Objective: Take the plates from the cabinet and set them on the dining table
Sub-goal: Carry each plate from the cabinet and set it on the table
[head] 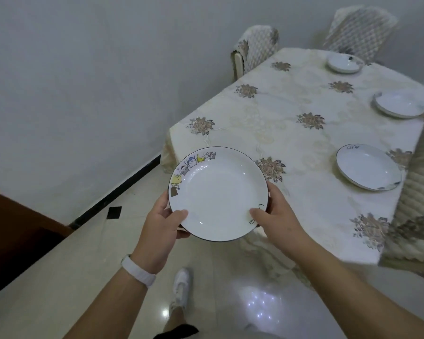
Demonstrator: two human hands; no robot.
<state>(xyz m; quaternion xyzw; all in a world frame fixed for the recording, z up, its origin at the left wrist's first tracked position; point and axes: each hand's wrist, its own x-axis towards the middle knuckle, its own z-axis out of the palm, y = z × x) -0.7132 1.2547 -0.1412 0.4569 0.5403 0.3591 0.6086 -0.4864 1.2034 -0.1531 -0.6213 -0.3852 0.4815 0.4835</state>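
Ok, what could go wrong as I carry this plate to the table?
1. The white cartoon-rimmed plate is held only at its near rim by the left hand and right hand, over hard glossy floor tiles; a slip could break it.
2. The draped cream floral tablecloth could snag or slide.

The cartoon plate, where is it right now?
In the head view the cartoon plate is low and center, held by the left hand and right hand off the table's near corner.

wall (83,69): plain grey | floor (59,277): glossy cream tile | 2 covered chairs (257,47) | dark baseboard (118,189)
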